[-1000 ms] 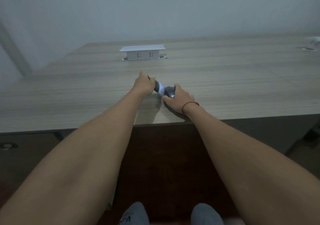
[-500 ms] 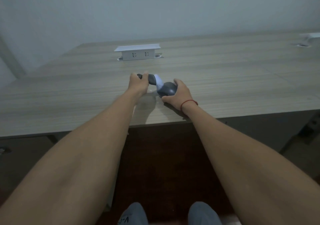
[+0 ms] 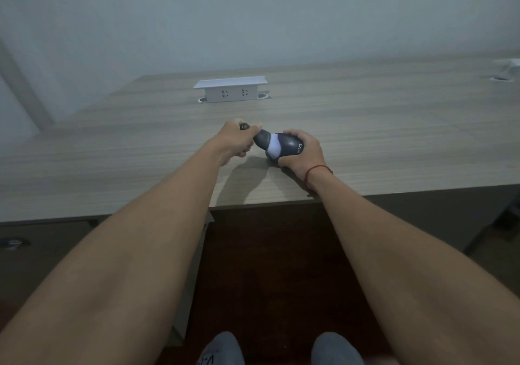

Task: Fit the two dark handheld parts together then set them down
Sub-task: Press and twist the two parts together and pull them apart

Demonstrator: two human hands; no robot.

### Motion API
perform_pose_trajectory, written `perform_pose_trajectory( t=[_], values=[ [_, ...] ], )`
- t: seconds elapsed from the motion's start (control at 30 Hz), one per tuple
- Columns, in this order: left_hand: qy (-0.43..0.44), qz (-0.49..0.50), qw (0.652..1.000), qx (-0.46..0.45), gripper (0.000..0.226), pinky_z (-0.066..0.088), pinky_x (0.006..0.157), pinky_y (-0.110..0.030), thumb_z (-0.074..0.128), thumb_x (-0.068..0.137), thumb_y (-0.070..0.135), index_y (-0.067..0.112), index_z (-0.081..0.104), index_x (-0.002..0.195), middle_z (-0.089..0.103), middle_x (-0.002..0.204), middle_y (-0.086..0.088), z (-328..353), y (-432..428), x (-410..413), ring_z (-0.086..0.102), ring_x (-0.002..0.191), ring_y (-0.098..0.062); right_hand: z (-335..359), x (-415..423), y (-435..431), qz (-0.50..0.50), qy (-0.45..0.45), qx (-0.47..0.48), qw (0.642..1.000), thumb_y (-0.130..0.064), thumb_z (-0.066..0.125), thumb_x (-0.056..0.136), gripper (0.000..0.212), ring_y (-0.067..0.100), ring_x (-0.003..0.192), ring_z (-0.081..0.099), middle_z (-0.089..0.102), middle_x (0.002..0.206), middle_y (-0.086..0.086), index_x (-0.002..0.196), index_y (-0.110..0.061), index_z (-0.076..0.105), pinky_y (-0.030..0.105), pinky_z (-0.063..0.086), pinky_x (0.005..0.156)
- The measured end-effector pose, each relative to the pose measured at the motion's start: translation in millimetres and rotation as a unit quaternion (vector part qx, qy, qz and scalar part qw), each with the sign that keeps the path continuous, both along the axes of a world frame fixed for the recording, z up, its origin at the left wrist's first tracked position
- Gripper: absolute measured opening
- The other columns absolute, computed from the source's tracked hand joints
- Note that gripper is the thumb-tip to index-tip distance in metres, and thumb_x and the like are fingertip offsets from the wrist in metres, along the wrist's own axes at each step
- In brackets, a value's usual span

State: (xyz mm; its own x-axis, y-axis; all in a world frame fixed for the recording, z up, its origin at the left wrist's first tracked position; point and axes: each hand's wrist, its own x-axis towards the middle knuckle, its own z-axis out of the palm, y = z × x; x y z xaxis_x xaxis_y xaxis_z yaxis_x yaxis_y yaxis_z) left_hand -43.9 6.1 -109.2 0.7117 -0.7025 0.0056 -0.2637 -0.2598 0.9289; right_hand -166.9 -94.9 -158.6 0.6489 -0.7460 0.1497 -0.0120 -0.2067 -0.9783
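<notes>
Both hands hold a dark handheld device just above the wooden table (image 3: 365, 139), near its front edge. My left hand (image 3: 236, 142) is closed around the narrow dark handle part (image 3: 260, 139), whose rounded end pokes out above my fingers. My right hand (image 3: 302, 153) grips the wider dark rounded part (image 3: 291, 146), which carries small white lettering. A white band (image 3: 274, 146) shows where the two parts meet. The parts touch; whether they are fully seated I cannot tell.
A white pop-up socket box (image 3: 230, 90) stands at the back middle of the table. Another white fitting (image 3: 509, 67) sits at the far right edge. A red string circles my right wrist (image 3: 316, 169). My knees (image 3: 281, 347) show below the table edge.
Both hands have lifted the device slightly and tilted it, so the wider part now shows more fully. The view has shifted a little.
</notes>
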Motion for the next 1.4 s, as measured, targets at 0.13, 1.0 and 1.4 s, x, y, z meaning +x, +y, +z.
perform_pose_trajectory(
  t=[0.13,1.0,1.4],
  values=[
    [-0.028,0.046,0.998,-0.018,0.022,0.03,0.048,-0.027,0.052,0.097,0.029,0.011,0.042,0.092,0.041,0.066,-0.007,-4.1,-3.0,1.1,0.034,0.054,-0.017,1.2,-1.5,-3.5,0.023,-0.042,0.087,0.995,0.018,0.068,0.061,0.068,0.033,0.106,0.06,0.052,0.116,0.005,0.114,-0.024,0.061,0.047,0.061,0.075],
    [0.084,-0.046,0.994,-0.053,0.033,0.019,0.041,-0.02,0.045,0.101,0.03,0.02,0.03,0.073,0.027,0.049,0.004,3.6,-3.3,-2.1,0.023,0.04,-0.009,-2.4,13.7,-15.7,0.058,-0.252,0.403,0.878,-0.017,0.065,0.09,0.047,0.018,0.095,0.059,0.06,0.11,0.011,0.132,-0.003,0.051,0.028,0.053,0.077],
    [0.013,0.024,0.998,-0.06,0.03,0.026,0.044,-0.024,0.049,0.099,0.028,0.017,0.034,0.075,0.036,0.059,-0.002,12.1,-5.3,-7.0,0.029,0.049,-0.013,-2.1,13.3,-10.5,0.079,-0.246,0.411,0.874,-0.025,0.057,0.095,0.017,0.021,0.097,0.059,0.061,0.109,0.013,0.099,-0.009,0.063,0.03,0.051,0.085]
  ],
)
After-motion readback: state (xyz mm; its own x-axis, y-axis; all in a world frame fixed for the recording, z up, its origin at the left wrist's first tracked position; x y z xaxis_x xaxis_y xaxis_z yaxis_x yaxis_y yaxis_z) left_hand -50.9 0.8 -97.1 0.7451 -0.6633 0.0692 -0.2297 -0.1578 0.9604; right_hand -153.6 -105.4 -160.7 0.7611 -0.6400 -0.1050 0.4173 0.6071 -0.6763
